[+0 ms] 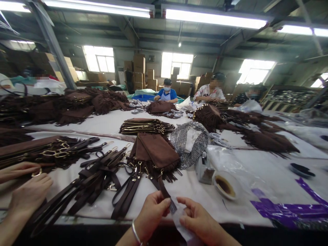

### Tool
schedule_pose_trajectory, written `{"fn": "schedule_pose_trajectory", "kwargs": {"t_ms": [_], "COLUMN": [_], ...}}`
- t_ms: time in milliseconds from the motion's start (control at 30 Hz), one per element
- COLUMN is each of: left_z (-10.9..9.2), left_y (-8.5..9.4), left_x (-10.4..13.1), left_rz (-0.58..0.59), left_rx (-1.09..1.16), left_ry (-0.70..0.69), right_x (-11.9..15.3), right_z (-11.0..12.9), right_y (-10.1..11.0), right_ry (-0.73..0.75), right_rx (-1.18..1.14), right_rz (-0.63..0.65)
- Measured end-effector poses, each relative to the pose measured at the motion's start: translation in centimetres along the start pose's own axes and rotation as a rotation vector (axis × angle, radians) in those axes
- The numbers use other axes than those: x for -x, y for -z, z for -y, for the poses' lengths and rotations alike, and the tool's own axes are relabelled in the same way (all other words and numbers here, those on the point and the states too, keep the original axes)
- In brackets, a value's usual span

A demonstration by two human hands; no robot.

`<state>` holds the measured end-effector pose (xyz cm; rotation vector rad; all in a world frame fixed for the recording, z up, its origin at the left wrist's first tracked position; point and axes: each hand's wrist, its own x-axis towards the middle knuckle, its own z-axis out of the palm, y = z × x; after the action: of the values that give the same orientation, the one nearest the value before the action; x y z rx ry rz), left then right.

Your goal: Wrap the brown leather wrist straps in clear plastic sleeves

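At the table's front edge my left hand [153, 209] pinches a dark brown wrist strap [163, 189] between thumb and fingers. The strap runs up toward a brown fringed pouch [160, 150] with gold zips and clasps. My right hand [196, 216] grips a thin whitish sheet [181, 225], which lies against the strap's lower end. Some grey printed or clear material shows where strap and sheet meet; its kind I cannot make out. Left of my hands lies a heap of brown straps [94, 181] with gold clips.
A co-worker's hands [30, 188] hold a gold ring at the far left. Stacked pouches [143, 126], a grey knitted bundle [189, 143], a tape dispenser [205, 171], a tape roll [225, 184] and purple plastic [287, 210] lie on the table. Several people sit opposite.
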<state>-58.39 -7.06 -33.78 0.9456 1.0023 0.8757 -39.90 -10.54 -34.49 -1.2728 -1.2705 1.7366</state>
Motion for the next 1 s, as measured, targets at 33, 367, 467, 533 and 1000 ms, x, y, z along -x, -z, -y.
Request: {"fn": "schedule_pose_trajectory", "kwargs": {"t_ms": [33, 367, 467, 533, 1000], "left_z": [0.0, 0.6, 0.0, -0.8, -1.2], "left_y": [0.0, 0.0, 0.4, 1.0, -1.8], "left_x": [0.0, 0.1, -0.2, -1.1, -5.6], "left_rz": [0.020, 0.022, 0.038, 0.054, -0.090], "left_rx": [0.011, -0.002, 0.119, 0.241, 0.517], "left_ry": [0.004, 0.047, 0.161, 0.227, 0.236], "right_x": [0.2, -1.1, -1.7, -1.6, -1.0], "right_z": [0.2, 0.8, 0.1, -0.1, -1.5], "right_y": [0.3, -0.9, -1.8, -2.2, -1.2], "right_ry": [-0.002, -0.012, -0.030, -0.007, 0.009], "right_rx": [0.066, 0.235, 0.116, 0.080, -0.041], "right_rz": [0.009, -0.122, -0.178, -0.186, -0.258]}}
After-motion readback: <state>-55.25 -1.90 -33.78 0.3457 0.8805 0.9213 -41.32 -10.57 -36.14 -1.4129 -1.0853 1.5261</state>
